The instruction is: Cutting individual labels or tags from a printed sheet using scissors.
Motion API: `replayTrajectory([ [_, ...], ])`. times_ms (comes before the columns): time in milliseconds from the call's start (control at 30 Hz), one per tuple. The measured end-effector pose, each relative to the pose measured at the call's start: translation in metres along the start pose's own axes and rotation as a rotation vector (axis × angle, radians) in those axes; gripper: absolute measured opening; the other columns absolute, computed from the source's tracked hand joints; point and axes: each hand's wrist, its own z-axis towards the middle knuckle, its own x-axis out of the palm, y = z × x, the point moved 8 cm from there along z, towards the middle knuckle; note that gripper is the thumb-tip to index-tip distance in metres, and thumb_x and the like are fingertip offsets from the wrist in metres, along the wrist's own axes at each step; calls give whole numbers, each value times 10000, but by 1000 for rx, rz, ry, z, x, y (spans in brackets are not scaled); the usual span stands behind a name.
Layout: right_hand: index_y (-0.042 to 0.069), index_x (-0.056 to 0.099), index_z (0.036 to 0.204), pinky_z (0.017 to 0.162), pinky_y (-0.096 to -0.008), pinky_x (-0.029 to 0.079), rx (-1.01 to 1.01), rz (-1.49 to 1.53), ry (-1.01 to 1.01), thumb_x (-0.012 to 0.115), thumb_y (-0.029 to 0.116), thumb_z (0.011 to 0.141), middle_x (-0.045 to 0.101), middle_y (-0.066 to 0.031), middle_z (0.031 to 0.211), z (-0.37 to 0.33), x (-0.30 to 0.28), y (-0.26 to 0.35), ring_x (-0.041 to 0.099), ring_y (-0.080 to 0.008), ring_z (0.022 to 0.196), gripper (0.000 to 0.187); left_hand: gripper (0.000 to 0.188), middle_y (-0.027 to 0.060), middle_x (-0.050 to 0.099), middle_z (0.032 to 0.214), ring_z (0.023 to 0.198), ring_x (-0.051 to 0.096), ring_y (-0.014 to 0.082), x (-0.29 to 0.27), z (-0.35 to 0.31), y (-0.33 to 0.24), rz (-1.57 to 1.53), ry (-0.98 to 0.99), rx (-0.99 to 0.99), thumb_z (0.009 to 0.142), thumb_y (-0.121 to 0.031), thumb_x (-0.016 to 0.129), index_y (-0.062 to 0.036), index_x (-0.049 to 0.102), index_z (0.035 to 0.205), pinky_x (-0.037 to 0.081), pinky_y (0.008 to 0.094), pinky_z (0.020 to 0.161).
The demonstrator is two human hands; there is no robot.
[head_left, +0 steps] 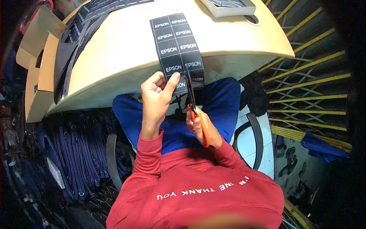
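Observation:
A black sheet of printed labels, two columns wide with thin pale dividing lines, lies partly on the table and hangs over its near edge. My left hand pinches the sheet's lower left part between thumb and fingers. In my right hand is a pair of scissors with orange handles and dark blades. The blades point up, away from me, along the line between the two columns. Below that point the right column bends down apart from the left one.
The pale table has a curved near edge. Stacked label sheets and an open cardboard box stand at its left. A small white box sits far right. Dark blue straps hang lower left; a yellow folding gate is on the right.

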Motion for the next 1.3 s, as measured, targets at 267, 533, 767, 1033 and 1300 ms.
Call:
replayTrajectory([
  [267, 58, 403, 882, 466, -199, 272, 56, 128, 3, 425, 712, 819, 331, 38, 674, 8, 5, -2, 309, -47, 551, 657, 144, -54, 557, 693, 605, 433, -13, -1, -9, 1, 6, 15, -32, 856, -100, 671, -23, 604, 755, 333, 160, 521],
  [533, -20, 457, 782, 574, -378, 399, -26, -96, -39, 367, 533, 939, 455, -145, 684, 10, -1, 6, 477, -286, 588, 581, 156, -53, 553, 676, 585, 426, -14, 2, -12, 2, -33, 4, -39, 853, -101, 675, -28, 599, 738, 320, 157, 501],
  [767, -10, 467, 782, 520, -377, 385, -26, -112, -69, 412, 457, 951, 447, -142, 588, 11, -1, 11, 464, -291, 514, 500, 150, -61, 550, 670, 571, 418, -20, -2, -11, 7, 23, 34, -48, 854, -110, 676, -35, 609, 743, 300, 151, 477],
  [1033, 4, 462, 771, 473, -380, 374, 1, -121, -106, 445, 387, 959, 438, -143, 523, 11, -2, 4, 472, -305, 456, 427, 117, -26, 597, 721, 612, 481, -5, 3, -12, 2, -52, 40, -61, 856, -96, 670, -8, 625, 794, 368, 153, 524],
  [1300, 7, 468, 774, 471, -366, 372, 46, -68, -125, 459, 338, 962, 447, -128, 527, 10, -1, 0, 455, -281, 453, 381, 113, -9, 613, 745, 628, 500, 5, 3, -12, 4, -54, 43, -80, 857, -88, 666, 3, 625, 805, 392, 161, 542],
])
